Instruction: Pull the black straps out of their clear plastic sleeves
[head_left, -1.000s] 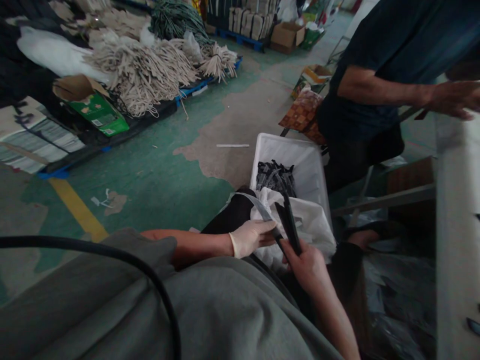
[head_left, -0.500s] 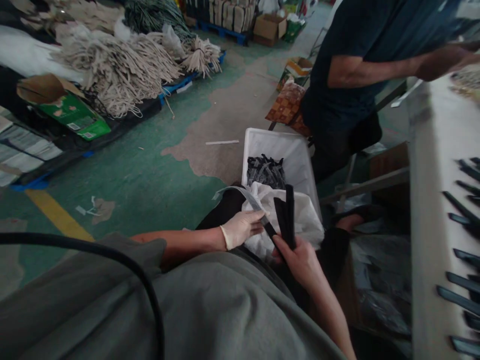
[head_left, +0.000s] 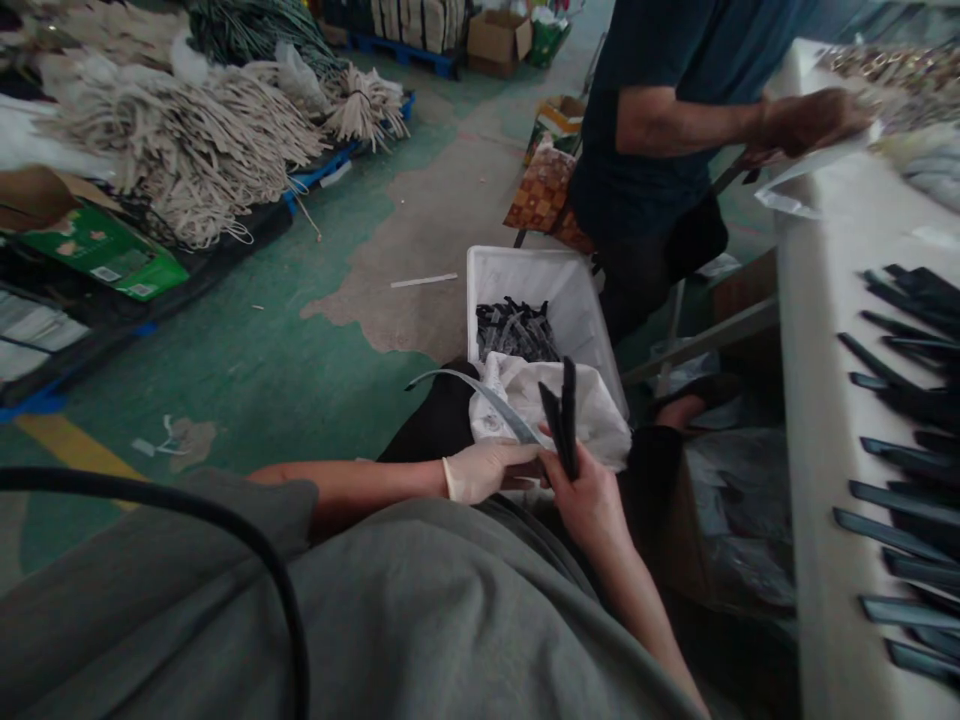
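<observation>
My left hand (head_left: pixel 484 470), in a pale thin glove, is closed near the end of a long grey strip (head_left: pixel 491 397). The strip curves away from me toward the left, its far end free. My right hand (head_left: pixel 592 505), bare, is closed round several short black straps (head_left: pixel 562 412) whose ends stick up above the fingers. Both hands meet in front of my lap, and their fingertips hide the near end of the grey strip. Just beyond them lies a crumpled white sack (head_left: pixel 600 415) at the near side of a white plastic bin (head_left: pixel 600 310).
In the bin is a heap of dark strips (head_left: pixel 517 330). A table (head_left: pixel 821 420) on the right bears rows of black straps (head_left: pixel 900 490). A co-worker (head_left: pixel 667 120) sits ahead at it. Bundles of beige cords (head_left: pixel 180 150) lie on pallets at the left.
My left hand has slid along the grey strip to my right hand's fingers. The view has shifted right, showing more of the table. The co-worker's hands now hold clear plastic over the table edge.
</observation>
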